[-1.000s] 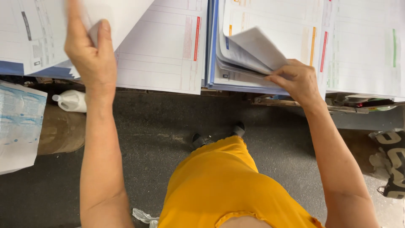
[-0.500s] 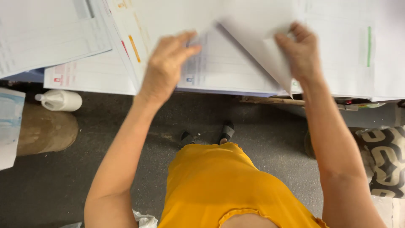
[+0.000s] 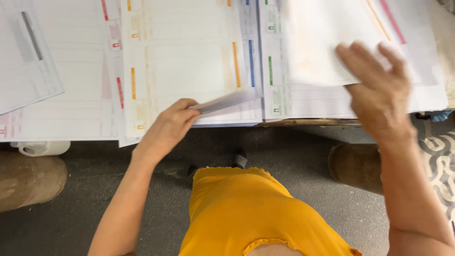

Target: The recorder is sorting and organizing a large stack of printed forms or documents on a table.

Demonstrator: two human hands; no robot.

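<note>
At the table edge, left hand (image 3: 166,130) pinches a sheet (image 3: 226,101) (long axis slanting up-right); right hand (image 3: 379,92) spread, empty.

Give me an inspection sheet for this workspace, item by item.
Surface: table edge shows; the top is covered by paper.
Job's things: printed forms with coloured side bars lie overlapping in stacks; orange-barred stack, green-barred stack.
Clutter: white plastic bottle under the table edge at left.
Hands: left hand pinches lifted sheets; right hand is spread, blurred, on a loose white sheet.
Cables: nothing seen.
Surroundings: grey floor, brown rounded object, patterned fabric.
</note>
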